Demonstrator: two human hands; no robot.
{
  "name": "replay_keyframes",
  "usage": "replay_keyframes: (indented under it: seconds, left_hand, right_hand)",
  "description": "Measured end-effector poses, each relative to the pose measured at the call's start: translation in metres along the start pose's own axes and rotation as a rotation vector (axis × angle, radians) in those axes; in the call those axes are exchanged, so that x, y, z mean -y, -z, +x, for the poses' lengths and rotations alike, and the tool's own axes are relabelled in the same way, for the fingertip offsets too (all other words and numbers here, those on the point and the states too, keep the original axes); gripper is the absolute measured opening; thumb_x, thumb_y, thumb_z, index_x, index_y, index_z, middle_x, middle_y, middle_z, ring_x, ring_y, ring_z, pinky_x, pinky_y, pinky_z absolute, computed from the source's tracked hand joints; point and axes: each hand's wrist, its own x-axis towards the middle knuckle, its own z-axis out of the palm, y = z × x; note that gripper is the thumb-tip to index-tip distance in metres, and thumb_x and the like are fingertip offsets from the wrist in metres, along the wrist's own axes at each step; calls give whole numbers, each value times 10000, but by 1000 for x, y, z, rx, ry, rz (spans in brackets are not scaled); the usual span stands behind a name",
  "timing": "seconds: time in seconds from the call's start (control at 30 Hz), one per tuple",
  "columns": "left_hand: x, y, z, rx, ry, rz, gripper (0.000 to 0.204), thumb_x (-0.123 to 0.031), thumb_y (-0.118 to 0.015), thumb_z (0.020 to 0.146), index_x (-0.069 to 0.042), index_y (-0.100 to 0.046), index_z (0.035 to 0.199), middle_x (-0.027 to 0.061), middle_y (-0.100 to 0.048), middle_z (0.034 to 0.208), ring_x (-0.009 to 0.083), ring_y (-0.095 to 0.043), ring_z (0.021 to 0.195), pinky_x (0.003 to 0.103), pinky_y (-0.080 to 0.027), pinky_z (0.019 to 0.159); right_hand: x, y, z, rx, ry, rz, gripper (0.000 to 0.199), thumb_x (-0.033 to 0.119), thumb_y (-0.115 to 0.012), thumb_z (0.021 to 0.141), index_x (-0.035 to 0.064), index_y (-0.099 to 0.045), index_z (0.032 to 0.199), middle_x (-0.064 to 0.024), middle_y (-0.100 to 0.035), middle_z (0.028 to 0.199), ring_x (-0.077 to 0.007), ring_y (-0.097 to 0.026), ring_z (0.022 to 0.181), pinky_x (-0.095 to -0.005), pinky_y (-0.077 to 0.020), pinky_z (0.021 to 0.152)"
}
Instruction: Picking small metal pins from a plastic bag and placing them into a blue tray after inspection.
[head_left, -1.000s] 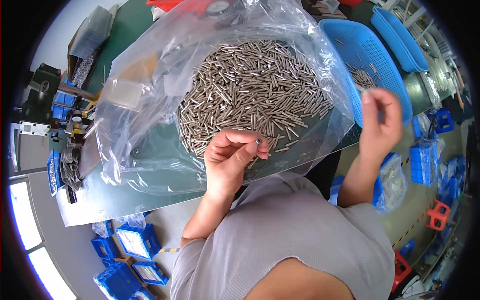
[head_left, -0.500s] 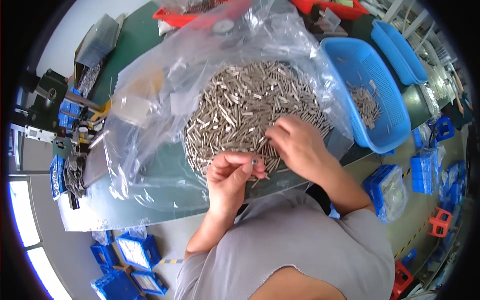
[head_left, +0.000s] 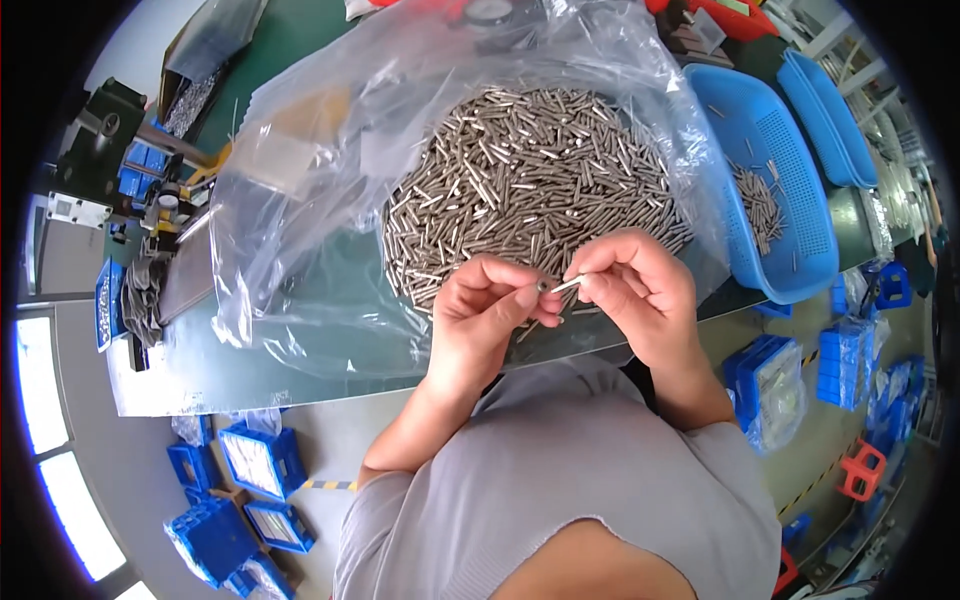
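A wide heap of slim metal pins (head_left: 530, 180) lies on clear plastic sheeting in front of me. My left hand (head_left: 485, 310) is closed, pinching a small dark ring-like metal piece (head_left: 542, 286) between thumb and forefinger. Opposite it, my right hand (head_left: 645, 290) grips one metal pin (head_left: 568, 284) by its right end between thumb and fingertips. The pin points left, its tip at the ring-like piece; whether it has entered the hole I cannot tell. Both hands hover over the near edge of the heap.
To the right stands a blue perforated basket (head_left: 815, 225) with some pins inside, and a second blue basket (head_left: 830, 120) is beyond it. Crumpled clear plastic (head_left: 270, 250) spreads over the green table (head_left: 330, 385). A dark bench machine (head_left: 105, 140) stands at the left.
My right hand has come up from the heap with a pin and met my left hand at the ring-like piece. The whole view has shifted slightly.
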Motion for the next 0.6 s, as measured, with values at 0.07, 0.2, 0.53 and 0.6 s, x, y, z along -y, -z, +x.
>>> replay_keyframes:
  seconds: [0.07,0.2,0.53,0.6]
  left_hand:
    - [1,1,-1,-3,0,-1,71,21,-565,888,43,-571,955,160,-659,915,213,-661,832,342,-567,733]
    - [2,2,-4,22,-7,5,71,14,-569,889,49,-571,951,162,-659,916,210,-659,835,336,-565,738]
    - [2,3,-11,30,-26,43,77,37,-568,882,54,-590,954,158,-657,936,197,-651,815,315,-556,752]
    - [1,0,-9,17,-29,54,80,51,-567,877,55,-595,952,148,-655,929,192,-647,826,310,-554,756]
  right_hand:
    - [-2,-5,1,16,-9,19,46,-2,-582,891,-17,-560,929,-48,-620,819,-58,-563,696,-197,-456,604]
    - [-8,-5,-2,-11,15,-20,38,1,-580,894,-21,-562,919,-50,-628,818,-54,-565,672,-198,-458,584]
    - [-1,-2,8,128,239,-435,93,2,-687,754,41,-624,809,-49,-609,790,-169,-588,710,-273,-452,599]
    - [-1,-4,6,109,181,-410,96,3,-691,743,42,-625,799,-52,-609,788,-179,-590,716,-283,-457,611]
